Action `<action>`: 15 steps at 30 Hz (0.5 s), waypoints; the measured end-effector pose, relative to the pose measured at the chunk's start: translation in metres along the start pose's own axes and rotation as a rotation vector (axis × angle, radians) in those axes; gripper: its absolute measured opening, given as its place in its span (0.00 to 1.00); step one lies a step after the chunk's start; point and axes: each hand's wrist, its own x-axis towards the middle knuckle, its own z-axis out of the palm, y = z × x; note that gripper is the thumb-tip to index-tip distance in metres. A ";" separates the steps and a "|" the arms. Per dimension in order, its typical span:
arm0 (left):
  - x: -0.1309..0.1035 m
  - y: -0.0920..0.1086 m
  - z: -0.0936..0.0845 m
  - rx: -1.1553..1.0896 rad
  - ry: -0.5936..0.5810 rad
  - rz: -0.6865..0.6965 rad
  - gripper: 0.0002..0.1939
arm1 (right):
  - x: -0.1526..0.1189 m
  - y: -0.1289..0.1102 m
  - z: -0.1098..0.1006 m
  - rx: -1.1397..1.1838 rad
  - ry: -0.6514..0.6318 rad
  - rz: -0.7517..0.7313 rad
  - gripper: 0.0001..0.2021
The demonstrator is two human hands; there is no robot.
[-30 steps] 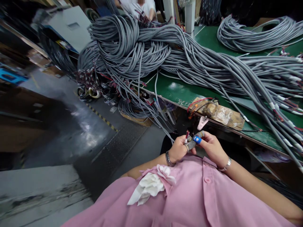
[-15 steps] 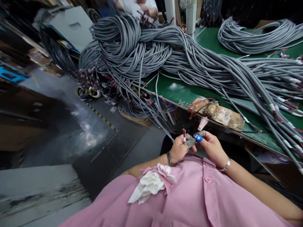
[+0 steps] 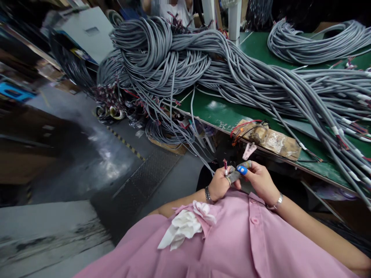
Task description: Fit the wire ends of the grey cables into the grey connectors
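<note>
My left hand (image 3: 220, 183) is closed round the end of a grey cable (image 3: 209, 168), whose dark red and white wire tips (image 3: 225, 164) stick up above the fist. Close beside it, almost fingertip to fingertip, my right hand (image 3: 259, 178) is pinched, with a blue covering (image 3: 241, 169) on the thumb. What it pinches, if anything, is too small to make out. Grey wrappings cover some fingertips of both hands. Just above the right fingers, a pale pink clip (image 3: 249, 151) hangs at the bench edge.
Thick bundles of grey cable (image 3: 185, 69) lie across the green bench (image 3: 214, 112). A taped cardboard piece (image 3: 279, 143) with red and orange wires sits at its front edge. A person (image 3: 178, 11) is behind the bench. A dark mat (image 3: 145, 170) lies on the floor at left.
My hands stay nearly in place, with a slight shift of the fingers. The pink clip has turned and now shows its two legs. The person behind the bench has changed posture.
</note>
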 end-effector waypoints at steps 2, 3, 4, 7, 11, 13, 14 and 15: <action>0.000 0.000 0.001 -0.006 0.014 0.009 0.24 | -0.001 -0.002 0.002 0.020 0.007 0.007 0.13; 0.000 -0.001 0.001 -0.013 0.018 0.015 0.23 | -0.001 -0.003 0.002 0.025 0.010 0.009 0.13; 0.000 -0.001 0.001 -0.019 0.023 0.024 0.23 | -0.001 -0.003 0.003 0.027 0.010 0.010 0.13; 0.000 -0.004 0.000 -0.021 0.038 0.045 0.22 | -0.001 -0.003 0.003 0.024 0.011 0.013 0.13; 0.000 -0.008 0.000 -0.007 0.063 0.037 0.22 | 0.001 0.001 0.002 0.022 0.003 0.012 0.14; 0.001 -0.009 0.000 -0.006 0.063 0.032 0.22 | 0.001 0.002 0.001 0.029 -0.005 0.010 0.14; 0.001 -0.010 0.000 -0.005 0.063 0.032 0.22 | 0.001 0.003 0.001 0.030 -0.006 0.009 0.14; 0.001 -0.010 0.000 -0.003 0.065 0.031 0.22 | 0.001 0.003 0.001 0.030 -0.005 0.007 0.14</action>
